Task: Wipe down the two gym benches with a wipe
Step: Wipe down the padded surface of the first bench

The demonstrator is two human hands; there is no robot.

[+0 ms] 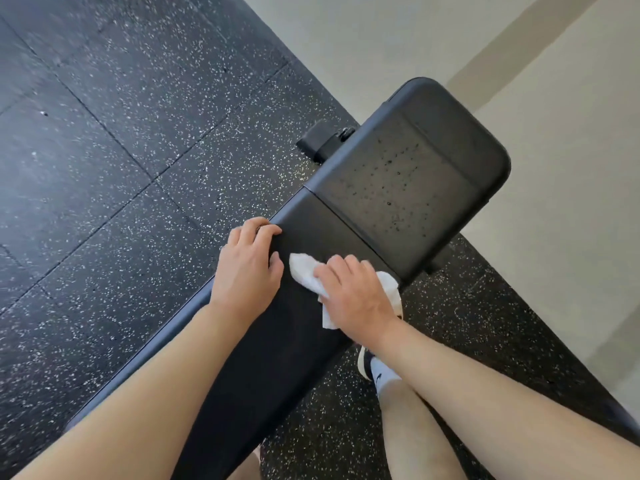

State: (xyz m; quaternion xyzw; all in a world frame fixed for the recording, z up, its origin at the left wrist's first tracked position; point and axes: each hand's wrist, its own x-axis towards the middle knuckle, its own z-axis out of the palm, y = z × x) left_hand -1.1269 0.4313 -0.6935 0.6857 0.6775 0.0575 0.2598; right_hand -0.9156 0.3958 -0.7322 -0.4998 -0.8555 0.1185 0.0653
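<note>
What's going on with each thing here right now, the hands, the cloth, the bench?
Left hand: rests on the bench's near edge, fingers curled over it.
Right hand: presses the wipe flat on the pad.
Wipe: white, crumpled, lying on the long pad under the right hand.
Long bench pad: dark, no droplets visible.
Far bench pad: speckled with droplets, not yet wiped.
Shoe: on the rubber floor beside the bench.
</note>
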